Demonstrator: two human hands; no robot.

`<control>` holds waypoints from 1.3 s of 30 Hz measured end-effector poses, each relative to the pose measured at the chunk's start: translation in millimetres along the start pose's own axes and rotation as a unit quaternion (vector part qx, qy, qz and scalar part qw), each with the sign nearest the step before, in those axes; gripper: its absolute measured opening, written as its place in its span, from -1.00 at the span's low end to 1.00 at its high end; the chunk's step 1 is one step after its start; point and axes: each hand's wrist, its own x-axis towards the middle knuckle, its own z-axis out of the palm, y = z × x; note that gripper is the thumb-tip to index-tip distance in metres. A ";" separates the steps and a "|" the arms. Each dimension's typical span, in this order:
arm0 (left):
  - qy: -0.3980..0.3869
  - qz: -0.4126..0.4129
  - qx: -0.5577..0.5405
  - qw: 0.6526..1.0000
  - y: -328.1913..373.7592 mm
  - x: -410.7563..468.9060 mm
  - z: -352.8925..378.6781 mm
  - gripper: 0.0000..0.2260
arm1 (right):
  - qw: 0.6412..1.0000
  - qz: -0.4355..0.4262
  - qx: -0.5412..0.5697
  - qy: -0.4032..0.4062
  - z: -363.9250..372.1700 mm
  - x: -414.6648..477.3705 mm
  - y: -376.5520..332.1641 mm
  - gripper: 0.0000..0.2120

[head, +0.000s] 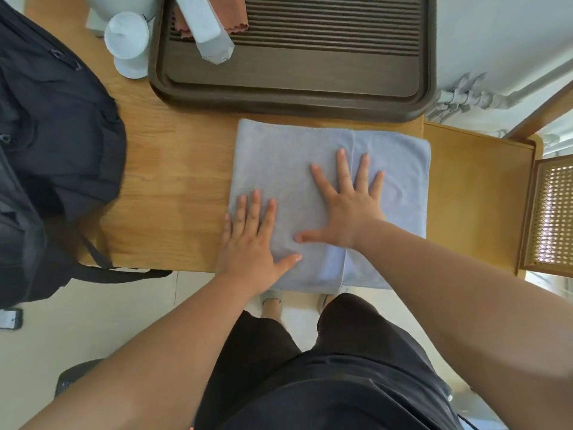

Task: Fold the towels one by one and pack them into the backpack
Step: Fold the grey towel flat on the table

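A light blue towel (279, 156) lies folded on the wooden table (173, 187), with its near edge hanging slightly over the table's front. My left hand (254, 240) presses flat on the towel's near left corner, fingers straight. My right hand (347, 200) lies flat with fingers spread on the towel's middle, across a fold edge that runs front to back. A black backpack (49, 144) sits at the table's left end, with a strap hanging over the front edge.
A dark brown slatted tray (341, 72) stands behind the towel, holding a pinkish cloth (238, 24) and a white boxy object (207, 29). A white cup (128, 41) stands left of the tray. A yellow chair seat (474, 193) adjoins the table on the right.
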 end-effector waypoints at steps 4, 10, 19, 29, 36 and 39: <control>-0.002 -0.011 -0.001 1.000 -34.1 1.3 -9.5 0.03 | 1.000 -0.009 0.004 -0.006 -4.0 13.4 -33.2 0.28; -0.043 -0.060 0.033 0.997 -108.7 2.6 -40.7 0.09 | 0.999 -0.019 0.037 -0.019 -11.8 37.2 -105.4 0.25; -0.003 -0.063 0.014 0.998 -114.7 -10.4 -66.3 -0.11 | 0.998 0.024 0.058 -0.006 -32.7 23.4 -107.6 -0.10; -0.011 -0.034 -0.131 0.991 -38.5 -42.6 -46.4 -0.65 | 0.994 0.015 0.105 0.021 -45.7 -0.7 -53.7 -0.34; 0.024 -0.093 -0.147 0.984 -30.7 -55.2 -20.5 -0.76 | 0.981 -0.059 0.184 0.025 -63.2 42.4 -90.8 -0.38; 0.047 -0.120 -0.167 0.978 -28.2 -57.7 -17.1 -0.76 | 0.984 -0.055 0.167 0.006 -68.8 54.2 -99.5 -0.36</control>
